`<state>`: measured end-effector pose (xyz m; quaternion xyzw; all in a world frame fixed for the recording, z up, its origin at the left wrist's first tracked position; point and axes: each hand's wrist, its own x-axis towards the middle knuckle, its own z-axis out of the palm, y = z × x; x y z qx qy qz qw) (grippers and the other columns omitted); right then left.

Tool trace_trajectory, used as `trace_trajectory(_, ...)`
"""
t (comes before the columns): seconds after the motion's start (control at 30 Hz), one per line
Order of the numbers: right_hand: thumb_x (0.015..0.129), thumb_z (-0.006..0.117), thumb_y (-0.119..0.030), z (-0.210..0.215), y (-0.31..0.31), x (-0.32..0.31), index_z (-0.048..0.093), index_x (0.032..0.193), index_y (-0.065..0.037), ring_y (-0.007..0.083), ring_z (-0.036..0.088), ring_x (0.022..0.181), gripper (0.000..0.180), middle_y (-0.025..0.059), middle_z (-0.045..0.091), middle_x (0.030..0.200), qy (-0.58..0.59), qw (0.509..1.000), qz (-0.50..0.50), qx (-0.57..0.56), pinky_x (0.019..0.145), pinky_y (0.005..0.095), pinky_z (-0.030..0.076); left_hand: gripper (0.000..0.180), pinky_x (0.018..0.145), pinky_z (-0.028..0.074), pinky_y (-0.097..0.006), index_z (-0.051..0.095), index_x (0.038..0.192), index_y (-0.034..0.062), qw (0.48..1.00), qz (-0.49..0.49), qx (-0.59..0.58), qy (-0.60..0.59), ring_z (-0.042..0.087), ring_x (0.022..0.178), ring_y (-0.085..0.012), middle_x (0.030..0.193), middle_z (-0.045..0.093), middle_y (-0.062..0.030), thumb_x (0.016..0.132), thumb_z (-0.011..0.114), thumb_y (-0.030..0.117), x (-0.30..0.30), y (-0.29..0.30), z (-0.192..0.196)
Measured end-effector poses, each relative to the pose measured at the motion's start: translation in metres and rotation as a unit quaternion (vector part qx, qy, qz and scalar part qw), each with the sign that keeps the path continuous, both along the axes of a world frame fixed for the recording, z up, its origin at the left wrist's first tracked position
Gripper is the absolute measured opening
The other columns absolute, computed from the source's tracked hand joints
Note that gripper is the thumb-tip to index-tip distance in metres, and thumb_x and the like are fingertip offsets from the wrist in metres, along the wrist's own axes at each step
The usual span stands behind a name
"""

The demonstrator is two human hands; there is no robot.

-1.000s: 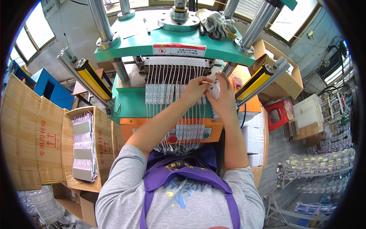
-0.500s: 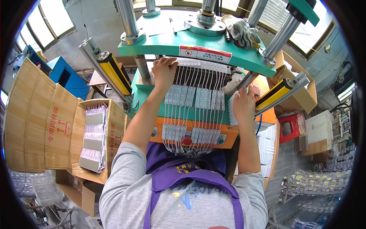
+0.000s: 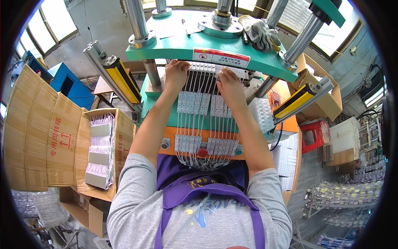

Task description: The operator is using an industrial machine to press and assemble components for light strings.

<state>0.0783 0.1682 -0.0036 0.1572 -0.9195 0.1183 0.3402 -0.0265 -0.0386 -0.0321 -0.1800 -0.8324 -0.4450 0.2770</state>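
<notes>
Rows of small white modules joined by thin wires (image 3: 193, 103) hang down the front of a green press. Their top row (image 3: 203, 67) lies under the upper plate of the press. My left hand (image 3: 177, 75) is at the left end of that row, fingers bent and pinched together at its edge. Further right along the same row, my right hand (image 3: 230, 83) has its fingertips pressed together on the modules; what lies between them is too small to make out. To the right of the press stands a white studded block of small pieces (image 3: 263, 114).
Steel columns (image 3: 137, 20) and yellow-black guard bars (image 3: 123, 79) flank the press. A red button (image 3: 202, 152) and a green button (image 3: 239, 150) sit on its orange front. Gloves (image 3: 259, 33) rest on top. An open carton of bundled strips (image 3: 99, 149) stands left, a red stool (image 3: 314, 136) right.
My right hand has moved left and forward from the white studded block to the top row of modules. My left hand stays at the row's left end, with its fingers slightly shifted.
</notes>
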Motion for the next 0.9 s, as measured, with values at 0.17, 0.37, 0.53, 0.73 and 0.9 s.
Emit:
trace_trajectory(0.17,0.080,0.062,-0.012,-0.008,0.002,0.014,0.064,0.112,-0.017,0.0251,0.056,0.114,0.032,0.0079,0.061,0.121,0.047,0.990,-0.107,0.080,0.093,0.0421,0.046,0.010,0.079,0.047,-0.039,0.069,0.085,0.0065,0.980,-0.008,-0.139,0.143,0.057,0.090,-0.0311,0.091,0.063,-0.0080,0.084,0.062,0.014,0.016,-0.007,0.007)
trace_trajectory(0.37,0.080,0.054,-0.005,-0.011,0.015,-0.012,0.066,0.109,-0.010,0.0241,0.061,0.102,0.032,0.0065,0.067,0.106,0.062,0.996,-0.056,0.034,0.088,0.0361,0.049,0.031,0.084,0.045,-0.046,0.062,0.120,0.0185,0.935,0.065,-0.316,0.144,0.056,0.102,-0.0307,0.108,0.058,-0.0107,0.090,0.056,0.026,0.051,0.005,0.016)
trace_trajectory(0.53,0.082,0.055,-0.005,-0.015,0.014,-0.018,0.066,0.106,-0.007,0.0261,0.063,0.101,0.027,0.0100,0.068,0.103,0.081,0.996,-0.036,-0.018,0.091,0.0382,0.048,0.026,0.083,0.046,-0.045,0.066,0.111,0.0138,0.942,0.026,-0.295,0.158,0.057,0.101,-0.0299,0.106,0.060,-0.0122,0.089,0.058,0.026,0.043,0.002,0.021)
trace_trajectory(0.73,0.083,0.052,-0.001,-0.016,0.013,-0.014,0.063,0.108,-0.004,0.0297,0.060,0.108,0.028,0.0132,0.065,0.110,0.065,0.997,-0.026,-0.032,0.095,0.0391,0.047,0.031,0.090,0.042,-0.047,0.064,0.118,0.0184,0.949,0.028,-0.287,0.128,0.056,0.103,-0.0316,0.108,0.058,-0.0146,0.089,0.058,0.029,0.058,0.025,0.015)
trace_trajectory(0.9,0.084,0.046,0.002,-0.022,0.008,-0.010,0.059,0.114,-0.002,0.0321,0.055,0.117,0.033,0.0156,0.062,0.118,0.049,0.998,-0.044,-0.007,0.103,0.0424,0.040,0.027,0.089,0.038,-0.048,0.068,0.109,0.0186,0.947,0.045,-0.294,0.122,0.058,0.100,-0.0303,0.105,0.061,-0.0119,0.088,0.058,0.033,0.055,0.029,0.021)
